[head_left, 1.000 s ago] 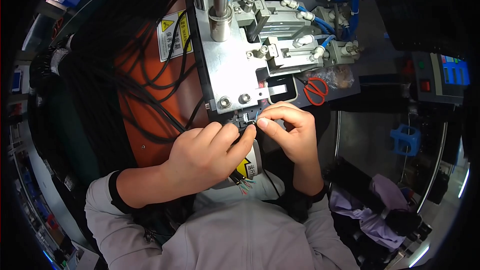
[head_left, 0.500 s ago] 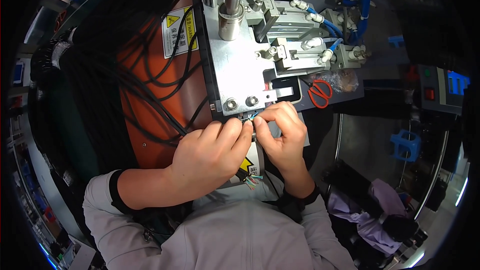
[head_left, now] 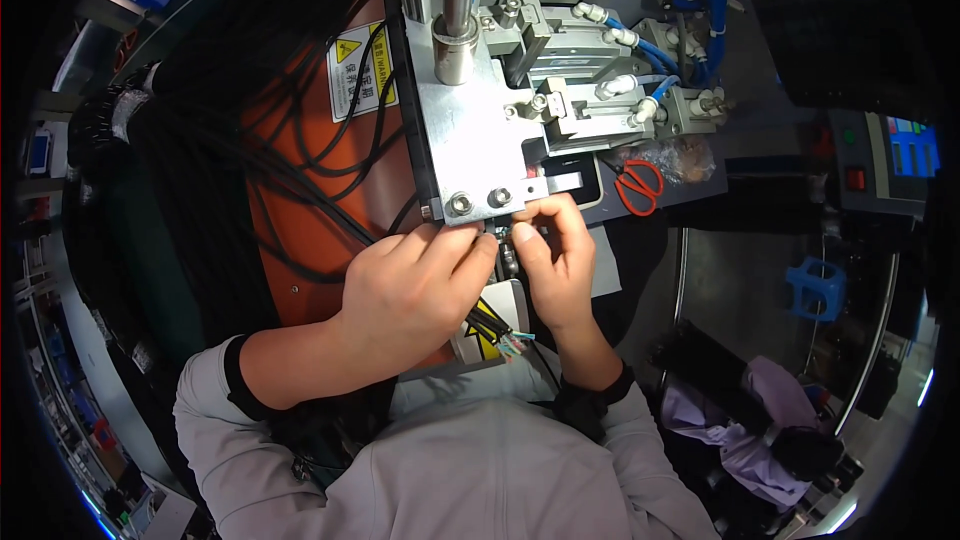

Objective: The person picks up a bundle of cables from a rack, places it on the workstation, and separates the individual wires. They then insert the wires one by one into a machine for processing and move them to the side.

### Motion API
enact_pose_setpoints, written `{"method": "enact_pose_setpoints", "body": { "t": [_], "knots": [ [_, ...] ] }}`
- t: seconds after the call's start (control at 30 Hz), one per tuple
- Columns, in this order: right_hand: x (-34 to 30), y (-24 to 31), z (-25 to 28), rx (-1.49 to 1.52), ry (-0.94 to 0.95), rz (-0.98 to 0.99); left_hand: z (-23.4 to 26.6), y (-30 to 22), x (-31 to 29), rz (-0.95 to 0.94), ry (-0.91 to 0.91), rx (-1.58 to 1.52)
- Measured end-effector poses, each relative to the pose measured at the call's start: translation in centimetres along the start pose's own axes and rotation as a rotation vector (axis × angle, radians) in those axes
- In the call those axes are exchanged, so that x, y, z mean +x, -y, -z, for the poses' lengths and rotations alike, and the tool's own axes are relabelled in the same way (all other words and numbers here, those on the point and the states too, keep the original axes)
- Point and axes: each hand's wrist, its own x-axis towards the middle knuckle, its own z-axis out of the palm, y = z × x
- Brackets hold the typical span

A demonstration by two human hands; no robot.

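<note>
My left hand (head_left: 412,285) is closed at the front edge of a metal machine plate (head_left: 470,145), its thumb and index finger pinching thin coloured wires (head_left: 503,234). Across from it, my right hand (head_left: 560,275) has its thumb and index finger bent toward the same wires. Whether those right fingertips grip a wire is too small to tell. A small dark cylindrical part (head_left: 511,262) shows below the fingertips. Nearer my body lie black cables (head_left: 487,320) with stripped, coloured wire ends (head_left: 515,343). The left fingertips are partly hidden under the plate edge.
Pneumatic cylinders (head_left: 590,55) with blue hoses (head_left: 715,0) stand behind the plate. Red-handled scissors (head_left: 638,187) lie to the right beside a clear plastic bag (head_left: 685,160). Many black cables (head_left: 200,130) drape over the orange surface (head_left: 300,285) at left. A control box (head_left: 880,165) stands far right.
Both hands have moved slightly forward, closer under the plate edge. My right thumb and index finger have shifted, leaving the small dark part below more visible. The view has shifted slightly.
</note>
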Motion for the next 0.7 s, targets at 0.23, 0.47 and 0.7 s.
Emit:
{"method": "enact_pose_setpoints", "body": {
  "t": [0.23, 0.47, 0.7],
  "knots": [
    [0.0, -0.1, 0.1, 0.271, -0.048, -0.006, 1.2, -0.7, -0.9, 0.047, 0.203, 0.24],
    [0.6, 3.0, 1.3, 0.013, 0.411, 0.637, 0.8, 0.5, -0.7, 0.086, 0.128, 0.038],
    [-0.5, 3.0, 1.5, 0.157, 0.165, 0.422, 1.5, 0.8, 0.9, -0.103, -0.134, -0.214]
  ]
}}
